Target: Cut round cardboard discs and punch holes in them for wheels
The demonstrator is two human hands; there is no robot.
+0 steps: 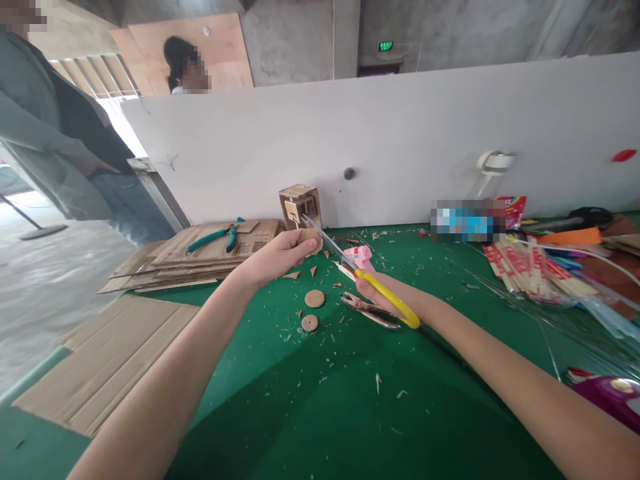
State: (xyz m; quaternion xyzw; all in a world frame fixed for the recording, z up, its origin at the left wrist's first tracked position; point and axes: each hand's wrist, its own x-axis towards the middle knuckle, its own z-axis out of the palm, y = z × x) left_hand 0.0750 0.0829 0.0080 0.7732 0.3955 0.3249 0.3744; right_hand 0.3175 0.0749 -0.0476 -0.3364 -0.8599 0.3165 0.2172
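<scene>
We are pinching a cardboard piece (314, 240) between left hand (286, 253) thumb and fingers. Our right hand (367, 291) is gripping yellow-handled scissors (373, 281), their long axis slanting forward-left toward that piece. Two cardboard discs (315, 298) are lying nearer us on the green table (280, 413).

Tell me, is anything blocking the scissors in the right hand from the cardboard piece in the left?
Nothing visible does: the yellow-handled scissors in the right hand extend to the cardboard piece in the left hand, though contact is hard to tell. The pink glue gun lies beyond the scissors, not between.
</scene>
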